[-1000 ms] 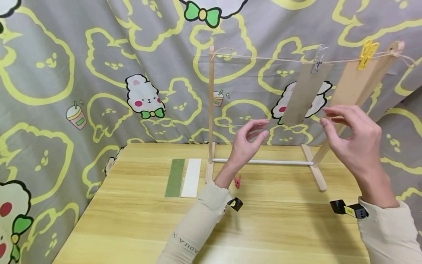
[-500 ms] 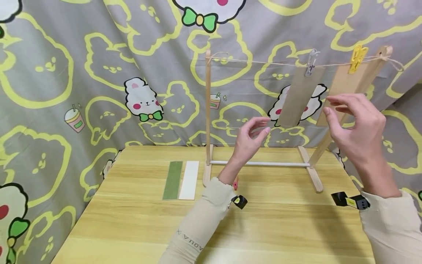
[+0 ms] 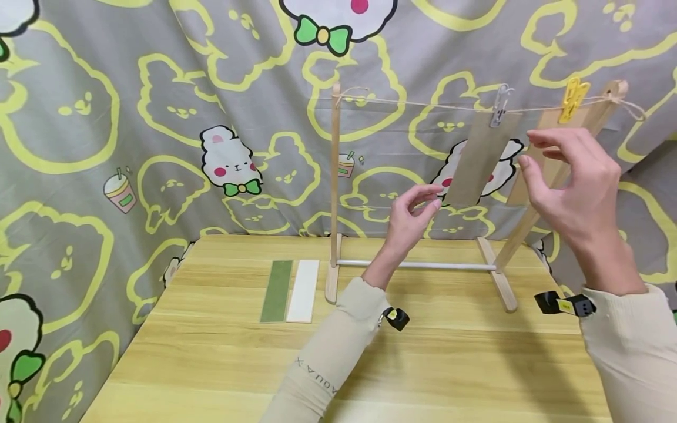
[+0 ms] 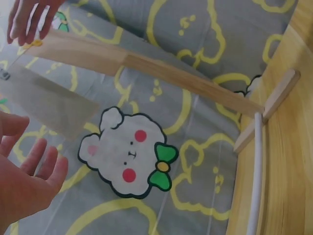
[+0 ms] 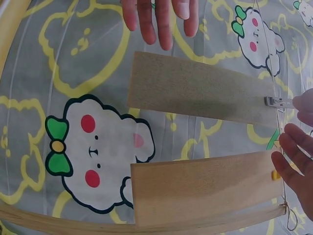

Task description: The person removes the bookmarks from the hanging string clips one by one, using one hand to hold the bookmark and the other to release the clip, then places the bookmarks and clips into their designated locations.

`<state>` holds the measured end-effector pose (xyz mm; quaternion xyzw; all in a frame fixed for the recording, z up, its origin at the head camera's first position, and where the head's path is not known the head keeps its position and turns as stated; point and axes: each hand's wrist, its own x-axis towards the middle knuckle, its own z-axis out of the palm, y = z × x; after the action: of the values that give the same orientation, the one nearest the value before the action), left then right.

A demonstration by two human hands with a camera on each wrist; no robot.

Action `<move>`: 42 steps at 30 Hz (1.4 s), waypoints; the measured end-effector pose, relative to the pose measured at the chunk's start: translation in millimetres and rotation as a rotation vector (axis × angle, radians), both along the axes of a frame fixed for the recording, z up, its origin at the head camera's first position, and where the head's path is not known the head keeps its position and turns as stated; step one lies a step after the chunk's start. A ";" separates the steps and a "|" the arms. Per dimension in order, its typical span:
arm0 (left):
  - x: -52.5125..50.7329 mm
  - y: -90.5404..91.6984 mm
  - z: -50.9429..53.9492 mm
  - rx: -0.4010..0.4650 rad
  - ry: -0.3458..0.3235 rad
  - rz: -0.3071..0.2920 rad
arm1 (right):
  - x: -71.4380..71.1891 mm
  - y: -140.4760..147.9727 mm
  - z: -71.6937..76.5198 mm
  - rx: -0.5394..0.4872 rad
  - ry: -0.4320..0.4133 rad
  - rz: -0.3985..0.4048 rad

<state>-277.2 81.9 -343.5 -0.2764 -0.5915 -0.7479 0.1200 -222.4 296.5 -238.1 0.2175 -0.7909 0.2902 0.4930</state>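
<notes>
My left hand hovers left of a hanging grey-brown strip, its fingers loosely bent around nothing. A grey clothespin fastens that strip to a string. Further right, a yellow clothespin holds a tan strip on the same string. My right hand is raised before the tan strip and hides part of it; its thumb and fingers are parted, with nothing between them. In the right wrist view, the right fingers appear near the strips' clipped ends.
The string spans a wooden stand with a left post, a right post, two feet and a white crossbar. A green strip and a white strip lie side by side on the wooden table. A patterned curtain hangs behind.
My right hand has risen and my left has shifted slightly right, both holding nothing throughout. A red clothespin on the table, seen earlier beside the left forearm, is now out of sight.
</notes>
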 end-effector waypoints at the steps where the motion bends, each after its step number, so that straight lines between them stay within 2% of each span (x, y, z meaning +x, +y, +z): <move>1: -0.7 1.6 0.0 0.007 -0.001 -0.002 | -1.1 0.1 1.0 0.005 0.003 -0.001; 5: -3.5 7.9 -0.6 0.018 -0.010 -0.030 | -4.9 0.1 5.6 0.014 0.019 -0.018; 9: -5.5 13.3 -0.9 -0.010 -0.002 -0.055 | -8.1 -2.0 10.2 0.008 0.032 -0.021; 14: -7.9 19.0 -3.3 -0.048 0.011 -0.046 | -11.1 -6.5 14.9 0.002 0.049 -0.017; 21: -2.9 26.3 -3.4 -0.045 0.005 -0.041 | -15.7 -9.3 24.3 -0.019 0.063 -0.012; 28: -0.1 29.7 0.9 -0.033 0.065 0.030 | -21.8 -9.5 32.9 -0.006 0.055 -0.004; 30: 1.7 29.7 0.9 -0.066 0.086 0.060 | -23.3 -9.4 34.2 0.001 0.046 -0.008; 36: 6.5 31.9 -0.9 -0.146 0.172 0.107 | -24.9 -10.4 41.9 0.017 -0.051 -0.051; 39: 6.9 32.5 -1.0 -0.143 0.184 0.128 | -27.0 -13.7 47.8 0.043 -0.103 -0.067; 42: 7.3 31.9 -0.9 -0.153 0.189 0.168 | -29.0 -16.2 53.1 0.099 -0.119 -0.067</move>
<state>-270.0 113.8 -344.4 -0.3036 -0.6539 -0.6585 0.2158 -251.4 280.2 -185.0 0.1972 -0.8390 0.2464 0.4432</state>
